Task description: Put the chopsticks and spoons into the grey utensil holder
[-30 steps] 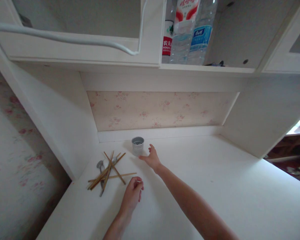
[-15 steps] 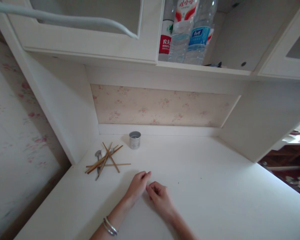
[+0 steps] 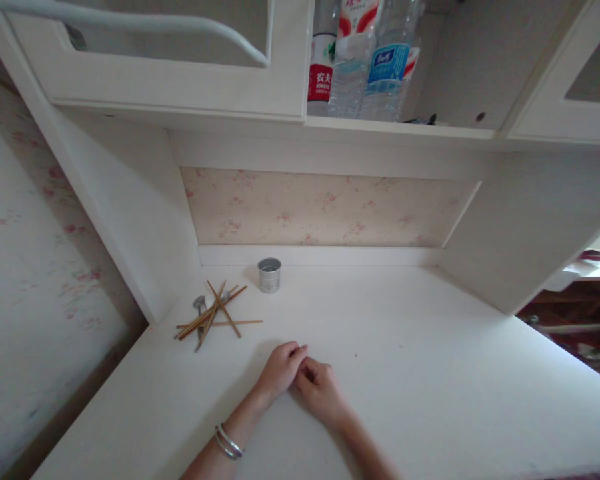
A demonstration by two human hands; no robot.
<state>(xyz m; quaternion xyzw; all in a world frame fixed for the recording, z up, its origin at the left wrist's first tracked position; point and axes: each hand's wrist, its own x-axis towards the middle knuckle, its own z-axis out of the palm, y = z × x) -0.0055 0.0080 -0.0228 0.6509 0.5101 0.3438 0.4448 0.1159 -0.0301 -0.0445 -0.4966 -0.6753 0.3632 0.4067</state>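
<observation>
Here, the left hand (image 3: 281,368) and right hand (image 3: 323,392) touch low in the frame's centre, fingers curled in, narrow (the tips are partly hidden). Both forearms (image 3: 250,413) slant inward.

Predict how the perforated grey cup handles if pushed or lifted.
The perforated grey cup is likely stiff, given its metallic look; probably light, being hollow and open-topped; and, with its round wall, might roll if knocked over.
</observation>
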